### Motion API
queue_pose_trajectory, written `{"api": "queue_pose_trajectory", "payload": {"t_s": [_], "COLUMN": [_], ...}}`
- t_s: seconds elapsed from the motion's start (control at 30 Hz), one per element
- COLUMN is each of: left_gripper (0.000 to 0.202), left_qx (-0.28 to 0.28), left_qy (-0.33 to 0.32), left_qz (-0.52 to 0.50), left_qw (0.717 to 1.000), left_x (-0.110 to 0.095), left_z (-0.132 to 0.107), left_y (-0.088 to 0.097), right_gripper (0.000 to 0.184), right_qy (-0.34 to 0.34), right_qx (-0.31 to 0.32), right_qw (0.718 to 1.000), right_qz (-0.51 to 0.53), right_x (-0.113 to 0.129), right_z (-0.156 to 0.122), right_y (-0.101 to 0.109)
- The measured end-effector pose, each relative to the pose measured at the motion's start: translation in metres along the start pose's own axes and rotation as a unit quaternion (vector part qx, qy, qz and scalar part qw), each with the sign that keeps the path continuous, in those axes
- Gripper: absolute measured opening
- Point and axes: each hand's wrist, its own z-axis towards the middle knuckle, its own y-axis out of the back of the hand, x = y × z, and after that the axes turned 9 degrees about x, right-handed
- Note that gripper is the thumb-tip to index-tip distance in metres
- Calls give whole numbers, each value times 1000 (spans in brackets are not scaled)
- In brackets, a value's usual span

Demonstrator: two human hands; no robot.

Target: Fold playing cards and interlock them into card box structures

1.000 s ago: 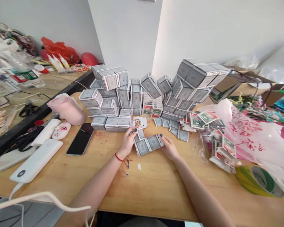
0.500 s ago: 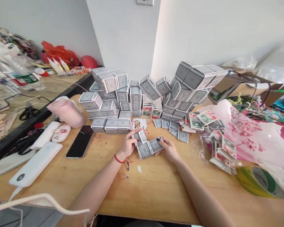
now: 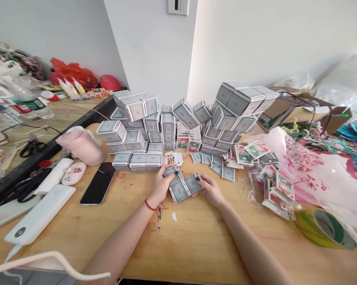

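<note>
A: ok, going left to right, what's sitting on that pale wooden tabletop?

B: A white, rounded plastic power bank is lying at the left with a white cable coming out of its near end. A pink, soft-looking rolled bundle is resting farther back, and a black-screened, flat phone is lying to its right. Then a grey-and-white patterned stack of card blocks is standing behind.

A: and the hands?

B: The left hand is wearing a thin red string bracelet, and its grip is clamping the left end of a grey-and-white patterned, folded card piece, thumb pressing on top. A few white, face-up playing cards are lying just behind. The right hand is pinching the other end, so the piece is sitting tilted between both hands. I can't tell if it's touching the wood underneath.

A: anything further right?

B: Red, green and white cardboard card boxes are lying in a messy pile, and a yellow, ring-shaped tape roll is resting nearer the edge.
</note>
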Motion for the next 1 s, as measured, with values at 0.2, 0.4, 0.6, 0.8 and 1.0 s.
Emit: {"api": "queue_pose_trajectory", "payload": {"t_s": [0.2, 0.4, 0.6, 0.8, 1.0], "left_gripper": [32, 28, 24, 25, 37], "left_qx": [-27, 20, 30, 44, 70], "left_qy": [-39, -51, -130, -241, -231], "left_qz": [86, 248, 366, 519, 626], "left_qw": [995, 967, 921, 819, 742], "left_x": [2, -1, -4, -5, 4], "left_z": [0, -9, -16, -8, 5], "left_y": [6, 13, 15, 20, 21], "right_gripper": [27, 30, 23, 15, 18], "right_qy": [22, 33, 65, 66, 60], "right_qx": [-2, -109, -223, -203, -86], "right_qw": [999, 992, 955, 923, 884], "right_qz": [29, -56, -184, -320, -455], "right_x": [-4, -6, -4, -4, 0], "right_z": [3, 3, 2, 0, -6], "right_y": [2, 4, 14, 19, 8]}}
